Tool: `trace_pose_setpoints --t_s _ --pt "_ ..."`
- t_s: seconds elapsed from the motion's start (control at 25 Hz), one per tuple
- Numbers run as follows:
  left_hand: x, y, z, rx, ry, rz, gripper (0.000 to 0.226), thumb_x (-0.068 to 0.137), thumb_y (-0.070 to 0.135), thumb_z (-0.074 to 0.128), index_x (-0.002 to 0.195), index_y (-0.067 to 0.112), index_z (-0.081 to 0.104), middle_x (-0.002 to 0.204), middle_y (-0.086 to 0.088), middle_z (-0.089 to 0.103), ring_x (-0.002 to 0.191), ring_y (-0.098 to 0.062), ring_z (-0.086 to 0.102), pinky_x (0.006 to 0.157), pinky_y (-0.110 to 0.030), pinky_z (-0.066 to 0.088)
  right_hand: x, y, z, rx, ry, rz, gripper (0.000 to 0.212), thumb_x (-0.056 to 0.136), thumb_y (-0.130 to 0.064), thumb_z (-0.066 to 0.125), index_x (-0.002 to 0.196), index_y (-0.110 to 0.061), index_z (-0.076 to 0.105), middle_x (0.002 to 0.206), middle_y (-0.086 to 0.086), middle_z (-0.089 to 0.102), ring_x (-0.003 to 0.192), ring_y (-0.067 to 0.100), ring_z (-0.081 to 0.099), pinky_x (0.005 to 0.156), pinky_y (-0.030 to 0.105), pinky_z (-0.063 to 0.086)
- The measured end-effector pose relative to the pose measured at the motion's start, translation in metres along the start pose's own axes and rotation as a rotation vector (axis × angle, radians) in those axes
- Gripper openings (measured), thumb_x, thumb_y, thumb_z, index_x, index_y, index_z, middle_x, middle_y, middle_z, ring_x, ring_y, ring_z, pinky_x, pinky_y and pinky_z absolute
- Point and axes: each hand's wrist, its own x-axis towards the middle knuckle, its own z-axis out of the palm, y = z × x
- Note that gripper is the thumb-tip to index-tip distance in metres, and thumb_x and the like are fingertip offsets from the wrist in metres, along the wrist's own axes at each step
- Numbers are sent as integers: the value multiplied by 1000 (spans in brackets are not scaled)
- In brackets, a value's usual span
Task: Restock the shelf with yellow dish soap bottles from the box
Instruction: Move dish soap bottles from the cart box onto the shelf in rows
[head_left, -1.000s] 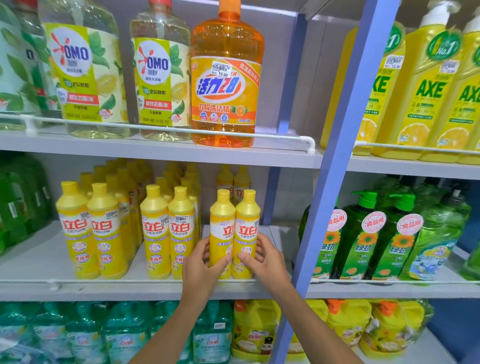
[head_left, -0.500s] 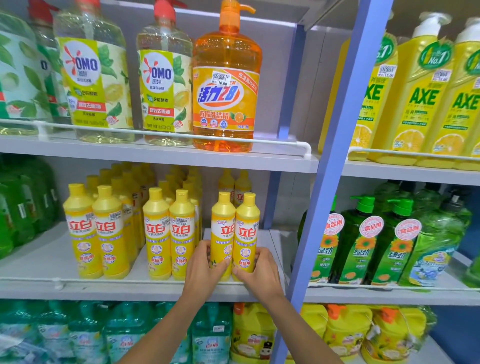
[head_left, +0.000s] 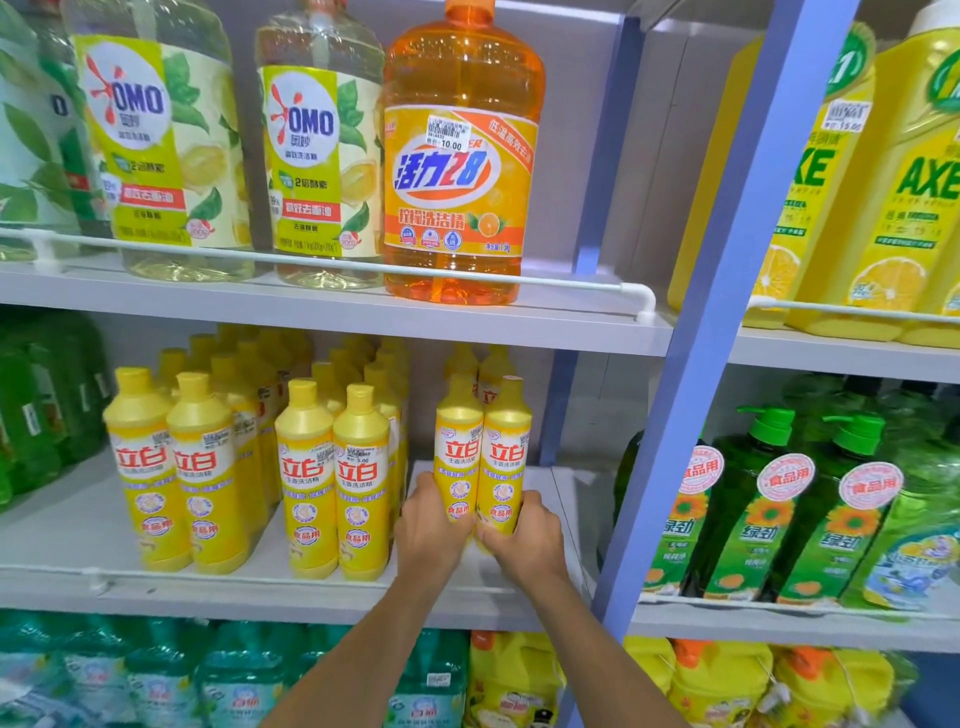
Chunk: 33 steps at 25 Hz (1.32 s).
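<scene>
Both hands (head_left: 483, 535) around front bottles (head_left: 480, 457)

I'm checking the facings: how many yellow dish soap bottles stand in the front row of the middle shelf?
6: two at the left, two in the middle, and two at the right, held by the left hand and right hand. More stand behind, partly hidden.
</scene>
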Motion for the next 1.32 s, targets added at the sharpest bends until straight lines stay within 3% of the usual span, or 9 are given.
trace_pose_setpoints --t_s 0.24,0.4,0.64,0.84,0.96,1.08,1.32 --pt "47 -10 27 -61 59 -26 39 77 33 81 97 19 51 104 -7 68 95 -29 67 82 -36 52 40 6 21 93 64 40 50 77 -44 81 112 -18 57 110 4 69 95 24 65 75 30 50" --pt "75 -26 44 -99 124 -45 43 73 40 80 103 19 58 100 -3 67 90 -26 66 78 -35 52 60 8 31 211 79 52 50 73 -41 82 115 -24 60 110 1 70 94 21 66 80 33 55" --pt "84 -44 68 -35 203 -6 52 70 27 88 110 10 59 107 -11 68 94 -30 66 79 -38 53 76 6 36 245 83 64 52 69 -37 89 110 -20 62 105 1 72 91 22 68 76 31 55" --pt "87 -48 71 7 213 31 60 67 31 91 114 14 58 112 -8 68 99 -28 66 81 -36 54 79 3 35 237 92 45 46 67 -31 91 100 -27 59 100 0 74 85 19 68 67 21 47" --pt "87 -51 72 -11 226 39 64 66 33 91 118 14 59 114 -8 68 100 -27 66 82 -34 53 79 1 34 225 95 50 47 69 -29 90 107 -23 63 100 0 73 88 20 68 71 23 48" --pt "89 -53 72 -73 218 50 64 68 31 90 122 14 61 115 -7 69 101 -25 66 86 -33 52 78 1 33 236 103 47 42 70 -26 89 99 -29 59 98 0 73 89 21 69 75 26 52" --pt "92 -57 73 -152 243 8 60 62 27 94 111 15 61 106 -6 71 95 -24 68 82 -35 58 80 3 36 252 106 71 51 71 -31 91 114 -21 65 104 0 74 89 18 67 77 22 50"
